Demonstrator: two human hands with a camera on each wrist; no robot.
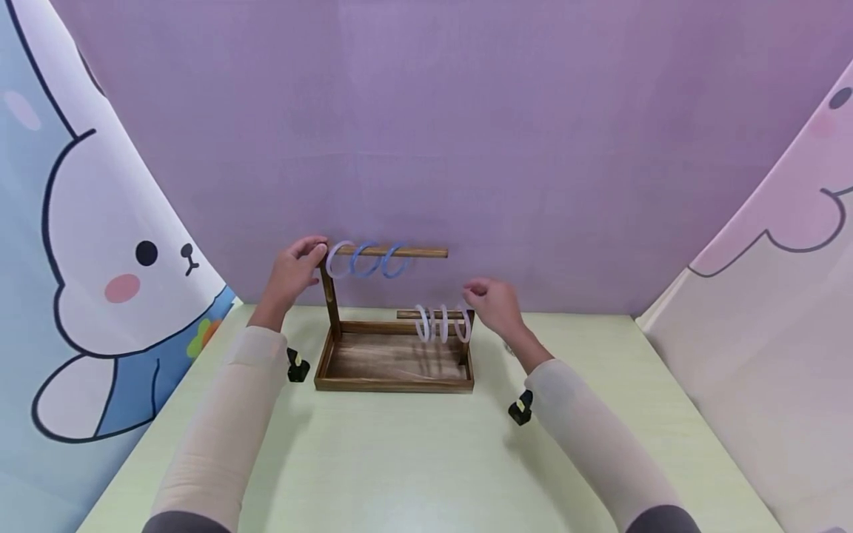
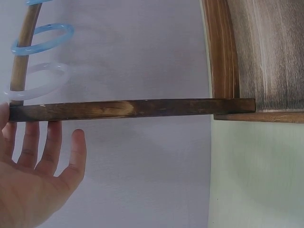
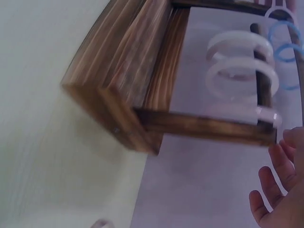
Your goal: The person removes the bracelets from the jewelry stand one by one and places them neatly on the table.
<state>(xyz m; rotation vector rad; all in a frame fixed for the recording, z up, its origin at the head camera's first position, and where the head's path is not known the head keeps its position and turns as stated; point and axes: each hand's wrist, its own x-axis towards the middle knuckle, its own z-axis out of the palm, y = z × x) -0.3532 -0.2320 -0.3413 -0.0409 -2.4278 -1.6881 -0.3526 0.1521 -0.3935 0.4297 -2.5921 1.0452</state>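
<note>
A wooden stand [image 1: 393, 386] with a tray base and two bars sits on the table. My left hand [image 1: 288, 275] grips the top of its tall left post [image 2: 118, 109], thumb on one side and fingers behind. Beside that hand, a pale bangle [image 1: 329, 264] and two blue bangles [image 1: 352, 260] hang on the upper bar [image 1: 426, 253]. Several whitish bangles [image 3: 242, 64] hang on the lower bar [image 1: 406, 314]. My right hand [image 1: 496, 303], fingers loosely bent and holding nothing, is just above the short right post [image 3: 204, 127], fingertips near its top.
Two small black objects [image 1: 298, 366] [image 1: 520, 409] appear beside the forearms. A small pale object [image 3: 102, 223] lies on the table [image 1: 413, 459] right of the stand. A purple backdrop [image 1: 426, 148] rises behind, with printed cloths [image 1: 100, 296] at both sides.
</note>
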